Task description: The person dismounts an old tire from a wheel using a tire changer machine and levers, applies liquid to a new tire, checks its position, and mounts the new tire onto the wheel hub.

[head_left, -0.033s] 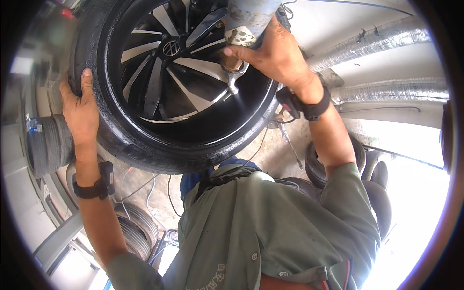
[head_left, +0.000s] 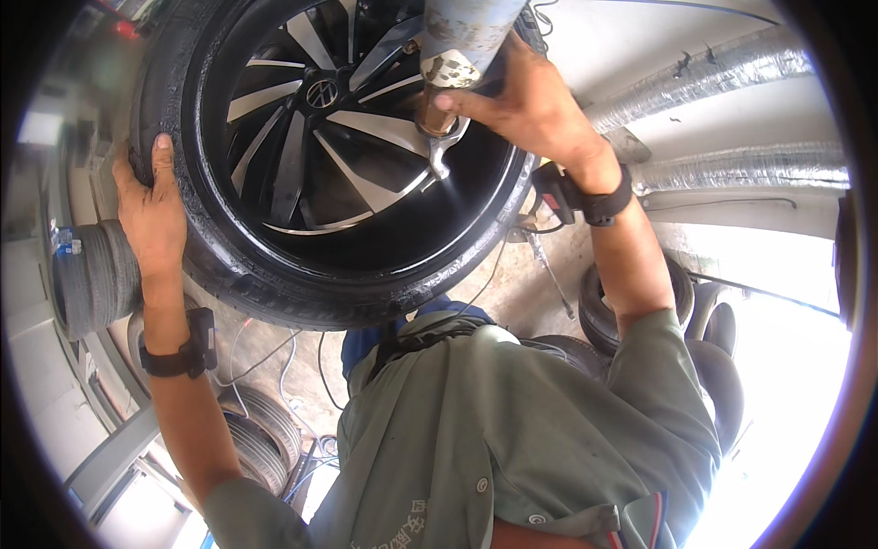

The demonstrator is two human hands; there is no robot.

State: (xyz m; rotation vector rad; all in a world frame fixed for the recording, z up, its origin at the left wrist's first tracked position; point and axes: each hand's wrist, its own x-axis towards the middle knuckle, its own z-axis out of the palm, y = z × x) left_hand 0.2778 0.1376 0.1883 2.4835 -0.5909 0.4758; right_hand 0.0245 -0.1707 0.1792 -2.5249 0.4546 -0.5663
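Note:
A black tyre with wet-looking sidewalls sits around a black and silver alloy wheel. My left hand grips the tyre's left edge, thumb on the sidewall and fingers along the tread. From above, a worn grey column of a tyre changer comes down over the wheel's right part. Below it are a brown metal shaft and a shiny mount head close to the rim. My right hand closes round the shaft from the right, its thumb across the front; its other fingers are mostly hidden.
Several spare tyres stand at the left, lower left and right. Cables and hoses trail over the floor below the wheel. Foil-wrapped pipes run along the right. A thin metal tool hangs right of the tyre.
My right hand has shifted slightly right and down, its thumb sliding over the shaft. More of the brown shaft shows below the column. My left hand and the tyre look nearly unmoved.

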